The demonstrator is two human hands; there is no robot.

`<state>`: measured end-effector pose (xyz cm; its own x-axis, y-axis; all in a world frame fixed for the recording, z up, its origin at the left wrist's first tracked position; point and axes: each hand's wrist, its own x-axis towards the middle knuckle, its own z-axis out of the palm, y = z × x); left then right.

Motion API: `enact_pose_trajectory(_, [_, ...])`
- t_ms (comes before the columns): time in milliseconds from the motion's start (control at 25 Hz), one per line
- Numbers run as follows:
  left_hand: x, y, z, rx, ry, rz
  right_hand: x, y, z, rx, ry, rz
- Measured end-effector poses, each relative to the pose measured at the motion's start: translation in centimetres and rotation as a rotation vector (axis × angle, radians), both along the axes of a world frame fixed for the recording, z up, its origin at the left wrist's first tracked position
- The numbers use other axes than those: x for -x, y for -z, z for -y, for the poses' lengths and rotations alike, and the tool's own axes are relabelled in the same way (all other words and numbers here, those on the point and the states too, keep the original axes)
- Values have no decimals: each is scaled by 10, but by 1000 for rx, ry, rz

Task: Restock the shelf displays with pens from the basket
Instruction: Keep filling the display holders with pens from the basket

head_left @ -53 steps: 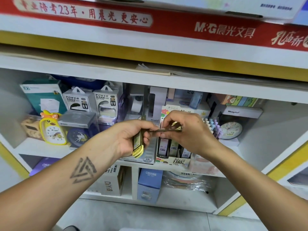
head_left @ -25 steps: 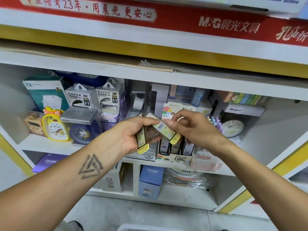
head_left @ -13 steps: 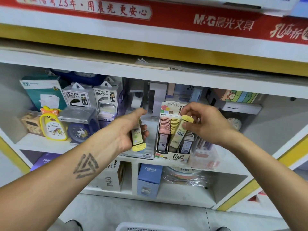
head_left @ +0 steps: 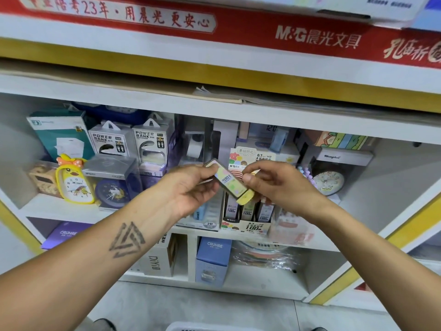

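At the bottom edge we catch the white rim of the basket by our feet, too cropped to tell what is left in it. Above it our forearms reach up and meet in front of the middle shelf. Our left hand and right hand both pinch one small flat case, left fingers on its upper end, right thumb and fingers on the lower, yellow-capped end. We hold it tilted and face-up between the two hands, likely so the right hand can take it over and turn the cap the way the rows stand. Whether the left palm hides more cases we cannot tell. Just behind and below the case sits the display box, marked 0.7 and 100, with rows of like cases upright in it; we judge that the slot for this one lies there, which is why we hold it directly over the box. To its left stands a tray marked 2B. Farther back and left are power bank boxes and a yellow clock, well apart from our work
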<state>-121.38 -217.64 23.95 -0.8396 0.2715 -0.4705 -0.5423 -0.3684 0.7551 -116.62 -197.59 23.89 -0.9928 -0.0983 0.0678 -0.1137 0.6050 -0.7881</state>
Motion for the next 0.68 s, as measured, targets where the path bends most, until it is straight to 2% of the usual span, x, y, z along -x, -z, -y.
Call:
enact_pose_trajectory(40, [0,-2,0,-64,-19,7,0,-2,4,161,-4,81])
enact_pose_trajectory(120, [-2,-2,-1,-152,-3,4,0,-6,4,341,47,43])
enact_pose_trajectory(160, [-3,-1,-2,-143,36,-15,-1,-10,2,372,105,-11])
enact_pose_trajectory(200, [-4,1,-4,-49,86,-74,-2,-13,-4,356,163,-63])
enact_pose_trajectory(240, [-5,5,-7,160,131,-200,-2,-16,-11,294,197,-105])
enact_pose_trajectory(320, [-4,13,-8,739,209,-599,-2,-20,-24,103,174,-166])
enact_pose_trajectory(360, [-4,16,-8,969,253,-802,-2,-19,-27,6,134,-186])
enact_pose_trajectory(400, [-4,18,-7,1108,310,-968,-2,-16,-29,-86,94,-200])
enact_pose_trajectory(520, [-3,32,-7,1255,576,-1243,-3,-4,-22,-373,26,-256])
enact_pose_trajectory(600, [-3,42,-9,1342,727,-1281,-5,6,-19,-479,-41,-331])
enact_pose_trajectory(680, [-3,44,-10,1385,763,-1273,-7,16,-16,-558,-117,-380])
